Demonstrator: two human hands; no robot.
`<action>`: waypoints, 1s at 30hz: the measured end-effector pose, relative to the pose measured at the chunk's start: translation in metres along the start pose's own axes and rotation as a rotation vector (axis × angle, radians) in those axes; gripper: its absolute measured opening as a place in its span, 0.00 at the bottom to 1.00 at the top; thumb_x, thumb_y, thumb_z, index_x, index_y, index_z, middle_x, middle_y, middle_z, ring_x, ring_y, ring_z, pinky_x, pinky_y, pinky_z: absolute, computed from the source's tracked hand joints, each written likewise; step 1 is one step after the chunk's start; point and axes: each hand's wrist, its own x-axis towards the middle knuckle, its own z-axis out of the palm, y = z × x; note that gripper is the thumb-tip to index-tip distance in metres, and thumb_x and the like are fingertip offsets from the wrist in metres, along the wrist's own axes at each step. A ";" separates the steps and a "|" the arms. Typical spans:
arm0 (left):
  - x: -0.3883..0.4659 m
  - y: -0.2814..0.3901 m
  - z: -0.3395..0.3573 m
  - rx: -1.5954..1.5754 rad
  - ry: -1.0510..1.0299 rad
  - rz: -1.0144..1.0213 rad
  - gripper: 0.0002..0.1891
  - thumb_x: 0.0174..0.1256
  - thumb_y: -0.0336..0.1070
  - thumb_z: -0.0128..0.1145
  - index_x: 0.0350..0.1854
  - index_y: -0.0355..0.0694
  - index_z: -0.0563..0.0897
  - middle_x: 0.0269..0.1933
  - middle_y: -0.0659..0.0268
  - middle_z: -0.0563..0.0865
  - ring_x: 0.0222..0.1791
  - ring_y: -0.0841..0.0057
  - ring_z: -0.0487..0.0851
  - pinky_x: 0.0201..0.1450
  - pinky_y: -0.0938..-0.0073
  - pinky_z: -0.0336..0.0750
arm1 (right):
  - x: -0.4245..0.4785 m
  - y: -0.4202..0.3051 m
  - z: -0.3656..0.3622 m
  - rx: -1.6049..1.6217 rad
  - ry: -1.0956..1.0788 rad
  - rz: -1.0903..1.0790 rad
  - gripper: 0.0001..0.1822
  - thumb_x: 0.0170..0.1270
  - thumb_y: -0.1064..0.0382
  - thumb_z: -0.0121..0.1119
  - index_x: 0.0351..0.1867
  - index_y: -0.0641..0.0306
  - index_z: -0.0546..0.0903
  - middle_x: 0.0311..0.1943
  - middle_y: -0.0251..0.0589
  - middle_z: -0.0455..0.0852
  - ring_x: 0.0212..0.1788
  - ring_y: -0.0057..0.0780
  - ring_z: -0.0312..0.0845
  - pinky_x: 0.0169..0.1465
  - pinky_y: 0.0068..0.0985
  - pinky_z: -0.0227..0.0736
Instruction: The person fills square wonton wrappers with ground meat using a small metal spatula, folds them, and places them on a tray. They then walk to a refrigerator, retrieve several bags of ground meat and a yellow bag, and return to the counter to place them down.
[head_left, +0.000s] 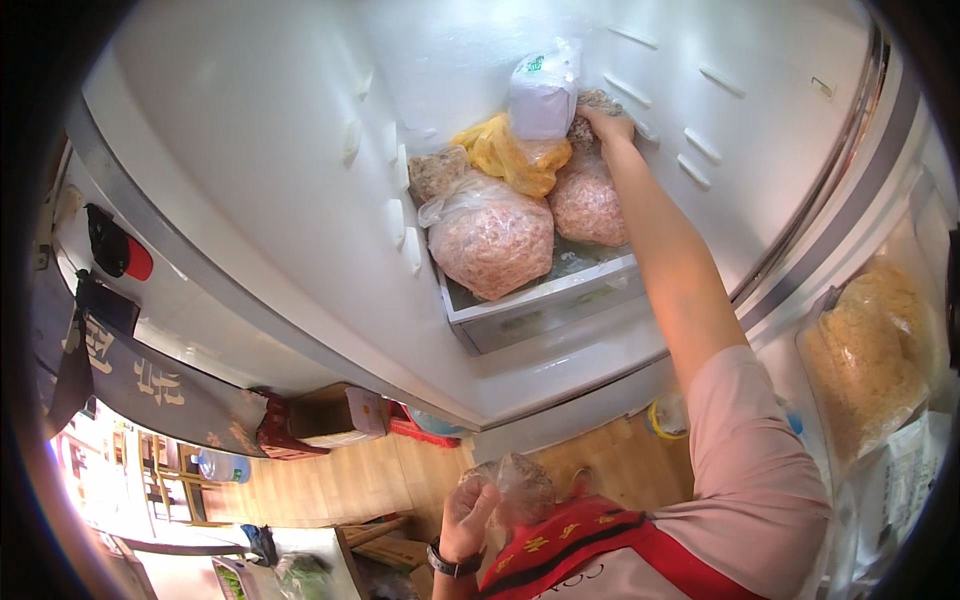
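Observation:
My right hand (611, 129) reaches deep into an open refrigerator (292, 180) and grips a clear plastic bag of grey-brown food (598, 100) at the back right. Just below it lies a bag of pinkish shredded or minced food (589, 196), partly covered by my arm. Close to my chest, my left hand (466, 517) holds up a knotted clear plastic bag (527, 486) with brownish contents. A larger pinkish bag (491, 238) rests at the front left, beside a yellow plastic bag (501, 150). Behind stands a white bag (541, 101); a small brownish bag (436, 172) sits far left.
The bags sit over a clear drawer with a white front rim (547, 289). Shelf ribs (697, 169) line both inner walls. On the right, the open door holds a bag of yellowish food (870, 352). A cardboard box (322, 416) and red crate (283, 427) stand on the wooden floor.

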 end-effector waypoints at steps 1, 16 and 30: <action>-0.003 -0.005 -0.006 0.021 0.041 0.001 0.11 0.73 0.36 0.52 0.31 0.36 0.77 0.28 0.72 0.80 0.27 0.85 0.74 0.31 0.82 0.68 | -0.003 -0.002 0.002 -0.010 0.030 0.033 0.49 0.35 0.52 0.81 0.57 0.82 0.73 0.58 0.58 0.77 0.59 0.42 0.75 0.61 0.29 0.70; -0.008 -0.032 -0.058 -0.088 0.329 0.045 0.09 0.70 0.35 0.57 0.32 0.36 0.79 0.28 0.72 0.80 0.27 0.87 0.73 0.34 0.84 0.68 | -0.035 0.000 -0.027 0.089 0.235 -0.425 0.34 0.42 0.49 0.76 0.49 0.69 0.81 0.41 0.50 0.86 0.47 0.42 0.81 0.53 0.33 0.73; -0.003 -0.026 -0.069 0.020 0.337 0.117 0.09 0.70 0.34 0.57 0.29 0.40 0.76 0.25 0.79 0.72 0.24 0.90 0.64 0.28 0.84 0.57 | 0.002 -0.071 -0.045 0.072 0.004 -0.107 0.08 0.62 0.69 0.55 0.29 0.72 0.82 0.23 0.44 0.84 0.17 0.27 0.76 0.19 0.25 0.68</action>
